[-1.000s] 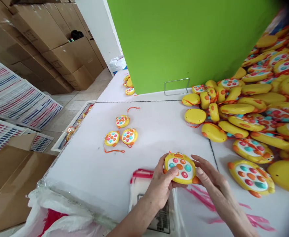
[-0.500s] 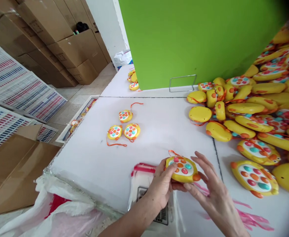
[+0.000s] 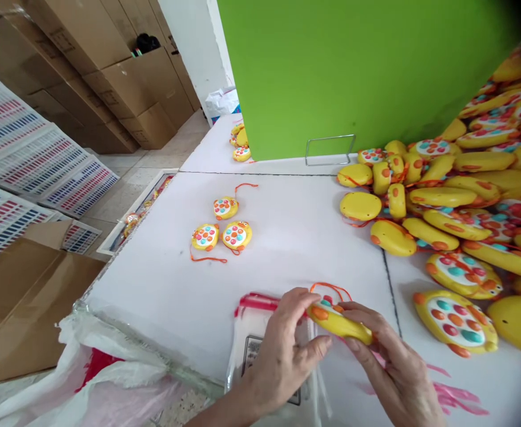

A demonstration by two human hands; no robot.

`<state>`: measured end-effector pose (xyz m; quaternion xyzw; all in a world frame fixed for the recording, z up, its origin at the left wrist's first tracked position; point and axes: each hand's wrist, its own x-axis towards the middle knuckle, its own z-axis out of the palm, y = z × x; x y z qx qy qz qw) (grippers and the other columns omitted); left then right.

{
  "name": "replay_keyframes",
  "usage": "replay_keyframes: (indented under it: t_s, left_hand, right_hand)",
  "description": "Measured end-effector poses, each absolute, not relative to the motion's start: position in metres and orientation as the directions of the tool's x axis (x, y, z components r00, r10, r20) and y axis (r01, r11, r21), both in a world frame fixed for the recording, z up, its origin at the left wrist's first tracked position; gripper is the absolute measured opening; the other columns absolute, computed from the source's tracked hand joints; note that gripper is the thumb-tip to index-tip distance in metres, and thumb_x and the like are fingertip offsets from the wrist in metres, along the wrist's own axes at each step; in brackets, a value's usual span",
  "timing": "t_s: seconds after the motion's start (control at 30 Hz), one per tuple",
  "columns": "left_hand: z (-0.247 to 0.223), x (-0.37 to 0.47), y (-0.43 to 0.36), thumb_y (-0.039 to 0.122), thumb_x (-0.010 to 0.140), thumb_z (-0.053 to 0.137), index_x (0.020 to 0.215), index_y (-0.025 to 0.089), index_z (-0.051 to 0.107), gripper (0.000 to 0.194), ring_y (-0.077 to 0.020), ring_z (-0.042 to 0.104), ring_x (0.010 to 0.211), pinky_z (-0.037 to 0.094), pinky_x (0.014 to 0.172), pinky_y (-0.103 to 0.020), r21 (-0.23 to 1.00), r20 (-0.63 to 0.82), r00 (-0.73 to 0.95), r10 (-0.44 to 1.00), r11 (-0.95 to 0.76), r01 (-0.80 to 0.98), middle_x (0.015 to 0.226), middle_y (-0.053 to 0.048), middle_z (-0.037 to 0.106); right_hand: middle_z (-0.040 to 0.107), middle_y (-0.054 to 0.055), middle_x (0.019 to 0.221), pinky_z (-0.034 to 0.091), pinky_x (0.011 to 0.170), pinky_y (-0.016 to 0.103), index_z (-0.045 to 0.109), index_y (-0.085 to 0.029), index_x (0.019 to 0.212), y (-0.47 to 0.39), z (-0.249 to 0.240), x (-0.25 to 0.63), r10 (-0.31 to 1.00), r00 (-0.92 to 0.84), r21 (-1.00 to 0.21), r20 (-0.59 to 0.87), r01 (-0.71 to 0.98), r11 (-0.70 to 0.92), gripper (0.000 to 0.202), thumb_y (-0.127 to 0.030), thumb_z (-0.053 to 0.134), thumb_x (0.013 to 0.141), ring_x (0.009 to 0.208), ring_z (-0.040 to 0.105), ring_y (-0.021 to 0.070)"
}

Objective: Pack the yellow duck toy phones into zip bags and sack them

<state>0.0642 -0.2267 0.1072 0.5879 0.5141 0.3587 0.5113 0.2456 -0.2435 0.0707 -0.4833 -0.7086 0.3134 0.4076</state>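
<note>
A yellow duck-shaped toy (image 3: pixel 340 324) with coloured round bumps and an orange string is held tilted between both hands, its smooth edge toward me. My right hand (image 3: pixel 393 356) pinches its right end between thumb and fingers. At the left end, the fingers of my left hand (image 3: pixel 282 347) curl over the toy, while the thumb lies just below it. Under my left hand lies a clear plastic bag (image 3: pixel 237 341) with a pink drawstring and a printed label, partly hidden by the hand. Three similar duck toys (image 3: pixel 236 236) rest bumps-up on the white table, left of the hands.
A large pile of the same toys (image 3: pixel 447 196) covers the right side. Behind the white table (image 3: pixel 153 284) stands a green panel (image 3: pixel 353 77) with a wire stand (image 3: pixel 330 149). Cardboard boxes (image 3: pixel 131 83) and printed stacks (image 3: pixel 33 142) are at left; a white sack (image 3: pixel 104 379) hangs by the near edge.
The toy has turned from bumps-up to tilted on edge, its string now showing behind it. My right hand has closed on its right end; the left thumb has come off its bumps.
</note>
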Motion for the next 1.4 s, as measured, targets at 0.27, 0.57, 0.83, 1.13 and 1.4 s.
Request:
replay_keyframes:
  t_s: [0.27,0.57,0.83,1.13,1.4]
  left_hand:
    - [0.106,0.073,-0.227,0.018,0.083,0.065,0.111,0.020,0.057,0.029,-0.0196,0.058,0.109,0.048,0.093,-0.029,0.932,0.157,0.240,0.958,-0.224,0.286,0.115,-0.008,0.064]
    - [0.099,0.073,-0.221,0.023,0.083,0.065,0.109,0.023,0.055,0.027,-0.0174,0.064,0.092,0.053,0.080,-0.028,0.893,0.038,0.237,0.971,-0.140,0.429,0.103,-0.004,0.067]
    - [0.048,0.016,-0.125,0.016,0.083,0.055,0.103,0.019,0.055,0.020,-0.0247,0.058,0.113,0.046,0.099,-0.044,0.520,0.479,0.162,0.863,-0.427,0.740,0.115,-0.011,0.064]
    - [0.058,0.009,-0.125,0.023,0.080,0.059,0.103,0.019,0.061,0.023,-0.0315,0.041,0.131,0.037,0.106,-0.052,0.586,0.358,0.133,0.924,-0.334,0.738,0.131,-0.013,0.054]
    - [0.099,0.088,-0.185,0.044,0.084,0.058,0.109,0.014,0.060,0.038,-0.0222,0.065,0.093,0.053,0.073,-0.030,0.907,-0.412,0.354,0.840,0.417,0.064,0.101,-0.011,0.068]
  right_hand:
    - [0.055,0.005,0.115,0.048,0.086,0.020,0.052,-0.024,0.112,-0.246,0.080,0.235,0.937,-0.152,-0.857,0.315,0.378,0.349,0.021,-0.020,0.056,0.092,0.108,0.055,0.0152]
    - [0.057,0.004,0.109,0.053,0.072,0.023,0.052,-0.026,0.113,-0.238,0.080,0.223,0.974,-0.089,-0.880,0.209,0.418,0.227,0.020,-0.024,0.051,0.094,0.097,0.059,0.0158]
    - [0.052,0.010,0.131,0.051,0.087,0.052,0.058,-0.025,0.115,-0.251,0.051,0.332,0.904,0.319,-0.493,0.283,0.857,-0.148,0.043,-0.056,0.047,0.087,0.115,0.051,0.0350]
    - [0.036,0.016,0.142,0.046,0.092,0.055,0.043,-0.020,0.134,-0.239,0.017,0.364,0.908,0.405,-0.426,0.111,0.844,-0.324,0.064,-0.054,0.051,0.080,0.125,0.041,0.0398]
    - [0.049,0.005,0.130,0.055,0.082,0.029,0.047,-0.027,0.124,-0.237,0.053,0.316,0.995,0.093,-0.712,0.020,0.701,-0.051,0.048,-0.036,0.058,0.078,0.105,0.061,0.0203]
